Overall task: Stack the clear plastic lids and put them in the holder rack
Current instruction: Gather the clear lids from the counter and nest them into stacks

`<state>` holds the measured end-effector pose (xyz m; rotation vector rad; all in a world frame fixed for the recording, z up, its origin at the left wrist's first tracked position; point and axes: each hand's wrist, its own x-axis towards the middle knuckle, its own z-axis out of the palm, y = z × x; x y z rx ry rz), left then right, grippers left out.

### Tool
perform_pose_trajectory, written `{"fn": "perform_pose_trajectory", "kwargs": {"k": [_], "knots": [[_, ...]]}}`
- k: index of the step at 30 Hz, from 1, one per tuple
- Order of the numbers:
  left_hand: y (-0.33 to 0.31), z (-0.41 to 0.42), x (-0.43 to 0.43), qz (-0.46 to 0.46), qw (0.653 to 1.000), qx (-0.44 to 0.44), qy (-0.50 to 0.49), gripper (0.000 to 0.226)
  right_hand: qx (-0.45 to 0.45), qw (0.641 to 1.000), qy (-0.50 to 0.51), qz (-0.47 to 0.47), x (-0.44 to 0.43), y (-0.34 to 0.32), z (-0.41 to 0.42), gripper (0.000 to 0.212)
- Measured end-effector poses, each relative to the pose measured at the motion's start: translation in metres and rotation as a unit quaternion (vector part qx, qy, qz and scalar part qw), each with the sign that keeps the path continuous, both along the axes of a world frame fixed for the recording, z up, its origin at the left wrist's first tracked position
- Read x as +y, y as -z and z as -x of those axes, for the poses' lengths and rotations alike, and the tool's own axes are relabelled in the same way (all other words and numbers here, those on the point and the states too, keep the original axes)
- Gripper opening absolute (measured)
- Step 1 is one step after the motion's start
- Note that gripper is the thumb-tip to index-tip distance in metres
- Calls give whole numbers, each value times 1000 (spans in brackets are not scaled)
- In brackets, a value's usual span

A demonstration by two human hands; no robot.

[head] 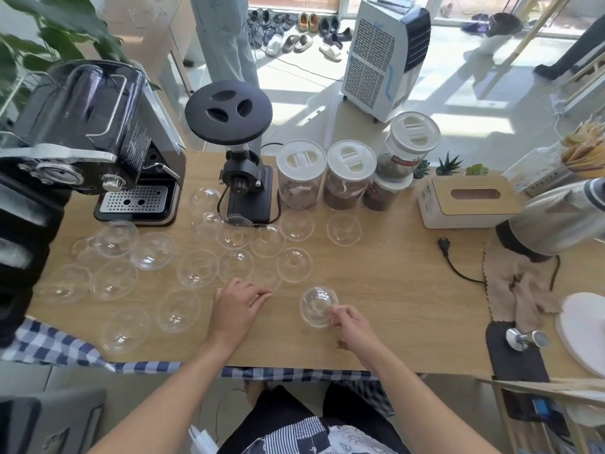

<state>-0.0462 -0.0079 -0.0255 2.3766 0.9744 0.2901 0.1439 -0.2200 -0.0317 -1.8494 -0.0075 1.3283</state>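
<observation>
My right fingers pinch one lid by its rim; the nearest loose lids lie just beyond my left fingers, slack on the worktop

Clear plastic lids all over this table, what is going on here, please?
A person is gathering clear domed plastic lids at a light wooden table. The right hand pinches one lid near the front edge. The left hand lies palm down, fingertips at another lid; whether it grips it is unclear. The other lids lie scattered before the black espresso machine and black coffee grinder. No holder rack is visible.
</observation>
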Motion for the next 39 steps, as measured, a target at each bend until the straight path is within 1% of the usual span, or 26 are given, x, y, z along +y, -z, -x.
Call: {"fn": "perform_pose_trajectory", "kwargs": {"k": [5,9,12,14,16,21,24,25,26,27,29,31,32,33,34,36,37,39], "knots": [[-12,1,-8,116,988,-92,-35,12,-25,999,24,3,4,8,4,29],[-22,0,-17,212,965,-124,-94,8,-56,998,4,22,7,12,3,28],[-23,-2,-19,309,929,-147,-140,8,-106,993,-32,43,9,18,3,27],[-20,-4,-19,365,903,-156,-162,11,-132,989,-35,52,10,20,3,25],[-18,-8,-19,410,881,-163,-173,13,-140,988,-31,55,11,18,4,25],[-10,-20,-21,498,821,-191,-203,16,-136,989,-25,59,10,13,1,20],[-5,-32,-23,532,797,-187,-218,17,-148,987,-27,64,11,3,0,16],[-3,-37,-24,539,792,-183,-222,17,-175,982,-28,58,11,-2,0,19],[-1,-42,-25,546,787,-177,-225,17,-214,975,-32,44,11,-7,0,27],[0,-47,-27,553,784,-169,-226,17,-258,965,-49,20,11,-13,0,39],[1,-58,-31,560,785,-144,-222,18,-320,937,-134,-44,9,-21,-2,70],[2,-65,-34,559,793,-118,-211,18,-341,909,-226,-74,8,-23,-3,97],[3,-68,-34,559,795,-110,-210,19,-346,904,-240,-71,8,-21,-4,107],[4,-68,-34,559,796,-103,-210,19,-353,904,-232,-62,9,-19,-5,112],[4,-69,-32,558,797,-96,-208,19,-362,906,-212,-50,11,-16,-6,114],[4,-67,-29,550,809,-73,-194,18,-384,903,-193,-23,14,-9,-10,107],[2,-65,-26,534,823,-58,-183,18,-394,897,-201,-13,16,-7,-10,100],[0,-59,-22,468,870,-23,-153,20,-404,889,-215,2,19,-3,-10,87]]}}
